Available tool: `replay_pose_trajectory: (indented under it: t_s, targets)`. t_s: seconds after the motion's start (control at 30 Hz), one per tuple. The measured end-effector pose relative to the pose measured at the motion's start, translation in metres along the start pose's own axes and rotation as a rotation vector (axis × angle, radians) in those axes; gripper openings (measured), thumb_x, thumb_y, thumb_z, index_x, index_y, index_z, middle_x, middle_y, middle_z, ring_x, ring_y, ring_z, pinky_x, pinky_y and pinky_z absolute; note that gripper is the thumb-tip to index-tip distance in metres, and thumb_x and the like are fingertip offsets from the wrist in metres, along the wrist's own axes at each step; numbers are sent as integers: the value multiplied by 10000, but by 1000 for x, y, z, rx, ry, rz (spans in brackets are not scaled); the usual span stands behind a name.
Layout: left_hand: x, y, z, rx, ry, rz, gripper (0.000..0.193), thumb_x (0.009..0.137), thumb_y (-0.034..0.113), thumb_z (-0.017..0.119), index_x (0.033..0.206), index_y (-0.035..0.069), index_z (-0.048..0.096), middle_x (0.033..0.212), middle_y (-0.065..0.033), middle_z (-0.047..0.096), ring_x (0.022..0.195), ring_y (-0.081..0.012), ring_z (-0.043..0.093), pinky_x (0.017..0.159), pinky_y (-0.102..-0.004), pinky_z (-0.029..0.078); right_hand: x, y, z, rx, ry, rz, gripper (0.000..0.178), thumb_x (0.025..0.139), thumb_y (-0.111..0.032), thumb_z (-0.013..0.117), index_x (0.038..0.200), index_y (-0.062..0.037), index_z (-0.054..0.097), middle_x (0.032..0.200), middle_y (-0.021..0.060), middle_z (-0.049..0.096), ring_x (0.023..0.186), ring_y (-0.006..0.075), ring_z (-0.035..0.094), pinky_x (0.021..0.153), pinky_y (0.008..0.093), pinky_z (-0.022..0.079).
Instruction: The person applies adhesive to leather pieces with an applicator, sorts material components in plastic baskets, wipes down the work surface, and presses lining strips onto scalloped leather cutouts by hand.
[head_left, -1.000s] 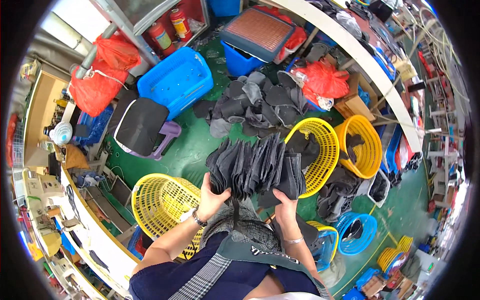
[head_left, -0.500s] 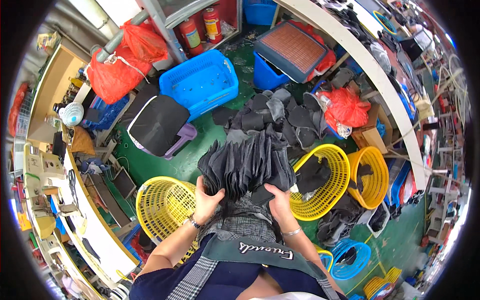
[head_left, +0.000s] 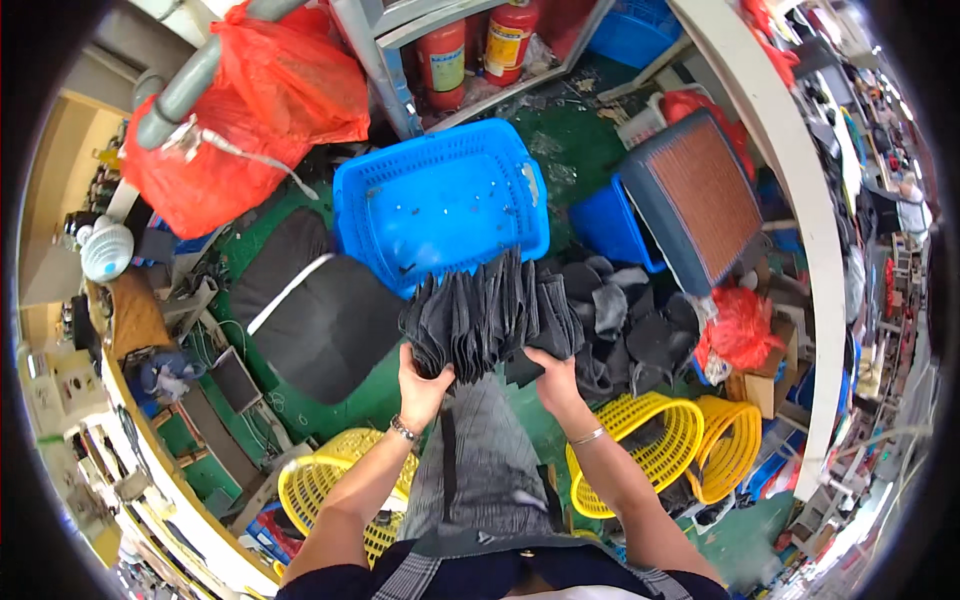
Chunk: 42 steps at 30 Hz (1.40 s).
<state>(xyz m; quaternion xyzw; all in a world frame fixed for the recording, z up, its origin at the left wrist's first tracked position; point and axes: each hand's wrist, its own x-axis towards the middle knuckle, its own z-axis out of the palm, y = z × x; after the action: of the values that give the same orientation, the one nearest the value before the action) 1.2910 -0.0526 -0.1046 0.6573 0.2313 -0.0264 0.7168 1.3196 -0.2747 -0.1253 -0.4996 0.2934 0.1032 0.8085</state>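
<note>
Watching through the head view, I find the stack of dark cloth pieces [head_left: 487, 312] held on edge, overlapping the near side of the blue basket [head_left: 450, 215] from my viewpoint. The left hand [head_left: 425, 388] and right hand [head_left: 553, 380] are partly closed, each gripping one end. I judge it soft, light for its bulk, and apt to fan apart, so pressing both ends inward suits it best.

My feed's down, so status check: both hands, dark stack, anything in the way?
Left hand gripping left end of dark stack, right hand its right end. Pieces packed side by side. Nothing seen blocking either hand; blue basket beyond the stack.
</note>
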Motion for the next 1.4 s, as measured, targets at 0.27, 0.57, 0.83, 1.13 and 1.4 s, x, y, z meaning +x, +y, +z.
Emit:
replay_pose_trajectory:
  t_s: [0.27,0.57,0.83,1.13,1.4]
  targets:
    - [260,-116,22,68,57,65,541,734,-46,702,1213,-26,450,1122,-130,627,1025,-185,605,929,-332,481,260,39,61,5,52,127,456,724,56,733,1161,-11,619,1099,98,673,985,239,647,884,355,511]
    - [362,-256,-10,1169,-29,-132,775,758,2,602,1473,-2,300,1479,-259,378,1419,-434,268,1176,-459,275,381,95,19,-1479,350,-533,620,647,-64,796,1188,-20,496,1100,200,500,1074,393,482,950,482,415]
    - [415,-186,-149,1427,501,-286,743,812,106,646,1418,-109,272,1269,-317,533,1171,-407,561,995,-454,457,423,28,-18,-1881,92,313,437,841,-447,708,1033,-55,689,1025,173,714,966,354,695,803,435,571]
    - [449,-266,-285,1756,-5,-103,435,783,233,753,1099,-33,617,1041,-226,685,870,-403,683,709,-454,558,416,44,-37,-1379,184,206,595,818,-324,624,1254,58,491,1226,270,585,1135,407,596,980,474,480]
    - [445,-204,-229,855,107,-504,393,828,53,653,1215,45,583,1026,-161,653,775,-300,656,452,-442,539,415,47,-69,-1557,180,-38,263,747,-191,689,970,-53,704,1023,168,703,979,313,685,848,416,554]
